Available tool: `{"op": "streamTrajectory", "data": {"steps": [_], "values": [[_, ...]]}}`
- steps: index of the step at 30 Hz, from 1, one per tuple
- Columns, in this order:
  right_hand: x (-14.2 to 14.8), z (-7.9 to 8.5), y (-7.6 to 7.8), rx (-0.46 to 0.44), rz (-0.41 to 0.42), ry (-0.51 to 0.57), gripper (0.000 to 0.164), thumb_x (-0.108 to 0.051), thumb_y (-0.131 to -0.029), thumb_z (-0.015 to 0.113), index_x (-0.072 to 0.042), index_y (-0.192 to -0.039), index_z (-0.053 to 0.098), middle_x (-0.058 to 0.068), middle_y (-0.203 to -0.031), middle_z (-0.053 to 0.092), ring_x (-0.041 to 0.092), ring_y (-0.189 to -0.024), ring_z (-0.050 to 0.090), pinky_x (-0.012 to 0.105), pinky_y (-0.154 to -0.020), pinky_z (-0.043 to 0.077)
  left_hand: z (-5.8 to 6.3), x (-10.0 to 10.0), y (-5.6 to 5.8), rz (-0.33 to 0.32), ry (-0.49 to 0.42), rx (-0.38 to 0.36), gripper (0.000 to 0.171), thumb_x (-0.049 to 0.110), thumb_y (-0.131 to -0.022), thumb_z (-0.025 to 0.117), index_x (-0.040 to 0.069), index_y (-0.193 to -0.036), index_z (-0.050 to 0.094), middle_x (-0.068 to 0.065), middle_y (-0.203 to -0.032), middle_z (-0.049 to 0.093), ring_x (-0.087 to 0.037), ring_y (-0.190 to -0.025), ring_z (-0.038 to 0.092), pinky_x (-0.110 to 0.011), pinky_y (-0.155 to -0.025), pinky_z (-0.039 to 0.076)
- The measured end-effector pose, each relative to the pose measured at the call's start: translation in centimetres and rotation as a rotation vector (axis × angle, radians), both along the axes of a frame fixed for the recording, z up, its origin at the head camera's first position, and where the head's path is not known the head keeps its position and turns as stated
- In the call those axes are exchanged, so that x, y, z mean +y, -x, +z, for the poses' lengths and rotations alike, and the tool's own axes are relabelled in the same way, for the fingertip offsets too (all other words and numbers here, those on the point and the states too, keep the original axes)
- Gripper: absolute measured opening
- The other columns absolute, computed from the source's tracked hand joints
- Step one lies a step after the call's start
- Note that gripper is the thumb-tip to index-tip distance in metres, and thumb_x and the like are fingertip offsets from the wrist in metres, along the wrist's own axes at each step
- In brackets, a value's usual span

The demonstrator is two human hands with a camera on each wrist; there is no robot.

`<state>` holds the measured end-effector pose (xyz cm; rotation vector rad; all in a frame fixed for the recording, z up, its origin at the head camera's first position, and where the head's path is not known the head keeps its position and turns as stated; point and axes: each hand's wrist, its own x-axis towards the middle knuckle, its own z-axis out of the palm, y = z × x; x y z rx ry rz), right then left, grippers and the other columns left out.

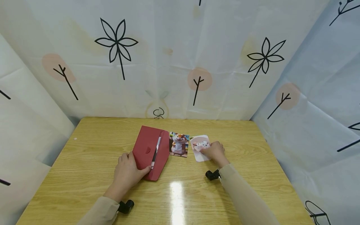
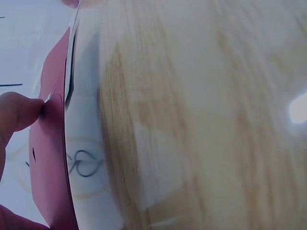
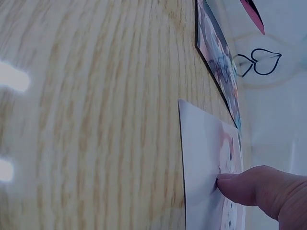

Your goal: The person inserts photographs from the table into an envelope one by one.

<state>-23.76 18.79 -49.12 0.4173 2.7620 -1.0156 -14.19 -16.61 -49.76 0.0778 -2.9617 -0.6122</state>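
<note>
My left hand grips a red paper envelope at its lower left, thumb across the front near the slot. In the left wrist view the thumb presses on the red envelope. A picture edge shows in the envelope's slot. My right hand pinches a pale pink and white card with a spotted design, its thumb on the card's face. The right wrist view shows that thumb on the card; the other fingers are hidden there. Between envelope and card lies a photo card of a cartoon animal.
Everything lies on a wooden table. White cloth with printed flowers and trees hangs behind and at both sides. A small white speck is at the far left of the table. Black wrist cameras sit at both sleeves.
</note>
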Motion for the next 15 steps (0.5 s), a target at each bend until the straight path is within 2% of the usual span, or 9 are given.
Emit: {"op": "streamTrajectory", "data": {"steps": [6, 9, 15], "values": [[-0.02, -0.30, 0.39, -0.004, -0.026, 0.017, 0.075, -0.037, -0.074, 0.081, 0.010, -0.119, 0.043, 0.027, -0.112, 0.038, 0.038, -0.103, 0.036, 0.045, -0.083, 0.037, -0.08, 0.07, 0.05, 0.003, 0.001, -0.015, 0.101, 0.060, -0.069, 0.075, -0.016, -0.126, 0.043, -0.028, -0.110, 0.046, -0.037, -0.095, 0.044, -0.049, -0.070, 0.046], [-0.06, -0.42, 0.62, -0.001, -0.036, 0.014, 0.080, -0.044, -0.074, 0.080, 0.009, -0.121, 0.043, 0.026, -0.112, 0.038, 0.037, -0.103, 0.036, 0.044, -0.081, 0.038, -0.15, 0.08, 0.08, 0.003, 0.000, -0.019, 0.101, 0.060, -0.070, 0.075, -0.016, -0.126, 0.043, -0.028, -0.110, 0.046, -0.038, -0.095, 0.044, -0.049, -0.071, 0.045], [-0.27, -0.47, 0.95, 0.014, -0.035, -0.034, 0.075, -0.047, -0.075, 0.079, 0.007, -0.114, 0.045, 0.025, -0.108, 0.040, 0.037, -0.100, 0.036, 0.045, -0.080, 0.036, -0.26, 0.11, 0.13, 0.001, -0.006, -0.024, 0.100, 0.061, -0.069, 0.075, -0.015, -0.126, 0.043, -0.027, -0.108, 0.046, -0.037, -0.094, 0.044, -0.049, -0.070, 0.045]]}}
